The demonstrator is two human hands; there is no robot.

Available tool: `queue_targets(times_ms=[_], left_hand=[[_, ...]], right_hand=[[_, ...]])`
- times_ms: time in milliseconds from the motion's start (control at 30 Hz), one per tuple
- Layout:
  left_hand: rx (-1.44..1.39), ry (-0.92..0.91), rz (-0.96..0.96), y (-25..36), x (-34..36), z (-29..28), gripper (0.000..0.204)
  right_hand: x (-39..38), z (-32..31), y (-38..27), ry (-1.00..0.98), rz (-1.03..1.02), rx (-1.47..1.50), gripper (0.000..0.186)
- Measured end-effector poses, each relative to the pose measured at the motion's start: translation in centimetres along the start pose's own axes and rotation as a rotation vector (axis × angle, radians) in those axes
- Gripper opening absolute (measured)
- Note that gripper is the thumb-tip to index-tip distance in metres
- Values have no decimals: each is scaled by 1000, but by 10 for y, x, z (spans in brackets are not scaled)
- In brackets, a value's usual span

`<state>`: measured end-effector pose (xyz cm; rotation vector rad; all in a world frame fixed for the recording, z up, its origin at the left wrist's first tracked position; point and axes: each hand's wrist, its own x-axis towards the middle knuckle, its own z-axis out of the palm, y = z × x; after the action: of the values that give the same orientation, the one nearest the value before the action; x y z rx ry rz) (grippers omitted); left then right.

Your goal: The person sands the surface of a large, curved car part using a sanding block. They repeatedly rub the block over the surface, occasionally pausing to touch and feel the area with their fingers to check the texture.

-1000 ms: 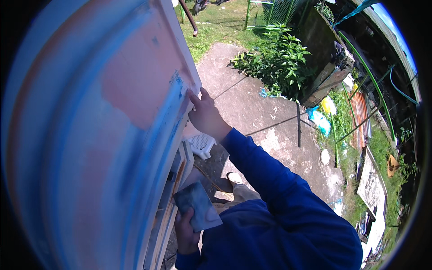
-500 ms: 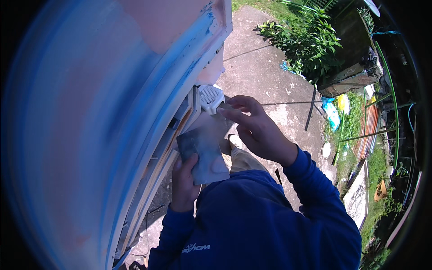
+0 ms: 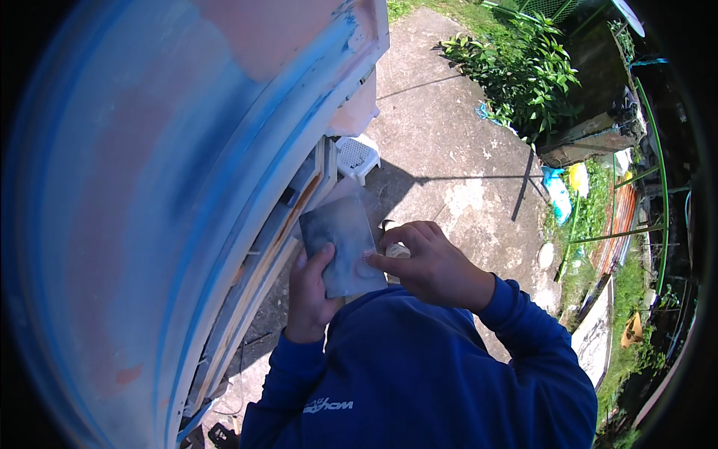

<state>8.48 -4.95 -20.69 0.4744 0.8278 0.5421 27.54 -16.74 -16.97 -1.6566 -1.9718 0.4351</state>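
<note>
My left hand (image 3: 308, 295) holds a flat grey rectangular plate (image 3: 336, 232), its thumb on top and its other fingers mostly hidden underneath. Pale smears and a darker patch mark the plate's face. At the plate's right edge is my right hand (image 3: 434, 266), thumb and fingers drawn together in a pinch. Whatever those fingertips grip, if anything, is too small to name. Close by on the left rises a large curved panel (image 3: 142, 202), painted in patches of blue, white and pink.
Under the panel runs a layered frame (image 3: 254, 280) of pale strips. A white plastic stool (image 3: 357, 157) stands beyond the plate on the concrete ground (image 3: 426, 97). Leafy bushes (image 3: 523, 75), blue and yellow bags (image 3: 557, 196) and green railings (image 3: 658, 179) lie along the right.
My right hand has come down and nearer to me, from the plate's far corner to its right edge. The left hand still holds the plate, shifted slightly.
</note>
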Motion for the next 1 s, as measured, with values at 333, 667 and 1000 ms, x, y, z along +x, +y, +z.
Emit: queue_targets(times_ms=[333, 667, 1000], left_hand=[[-135, 69, -31, 1, -12, -21, 37], [-61, 92, 3, -5, -30, -42, 39], [-24, 88, 18, -4, -27, -62, 39]], right_hand=[[36, -10, 48, 384, 165, 712, 60], [177, 6, 171, 727, 291, 284, 64], [193, 6, 158, 624, 416, 94, 64]])
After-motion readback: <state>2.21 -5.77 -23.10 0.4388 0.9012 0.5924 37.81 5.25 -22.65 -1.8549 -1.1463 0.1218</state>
